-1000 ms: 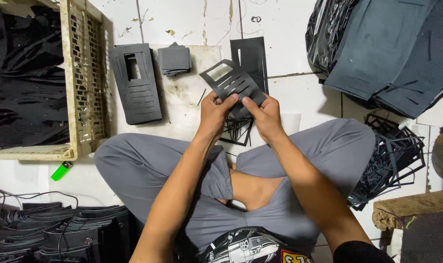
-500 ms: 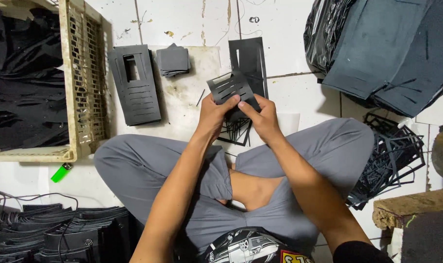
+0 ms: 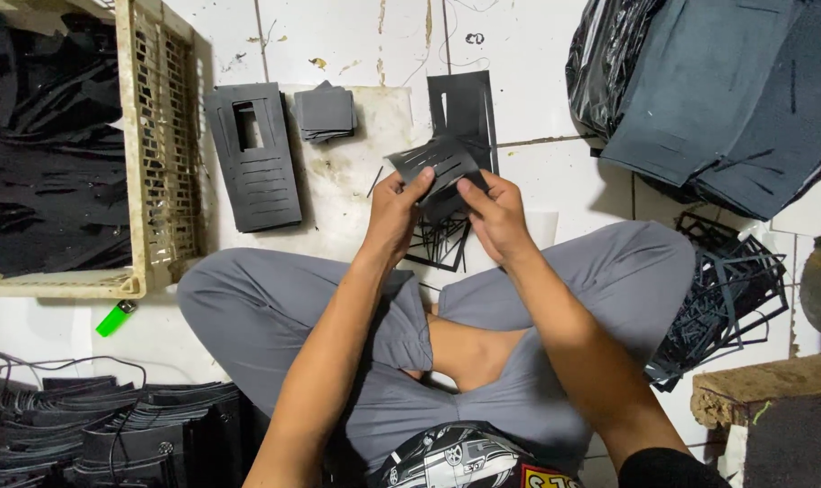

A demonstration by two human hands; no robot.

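A slotted dark sheet [image 3: 433, 163] is pinched above the lap, just over the tiled floor [image 3: 555, 108]: left hand [image 3: 394, 215] closed on its near edge, right hand [image 3: 494, 217] clamped beside it. Thin strips between the slots could be torn if pulled unevenly. Beyond, offcut frames [image 3: 442, 242] could be snagged.

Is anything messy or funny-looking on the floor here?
Yes. A bright green lighter lies loose on the tiles by the plastic crate. Tangled black cut-out scraps are heaped beside the right knee, and the white board is stained and grubby.
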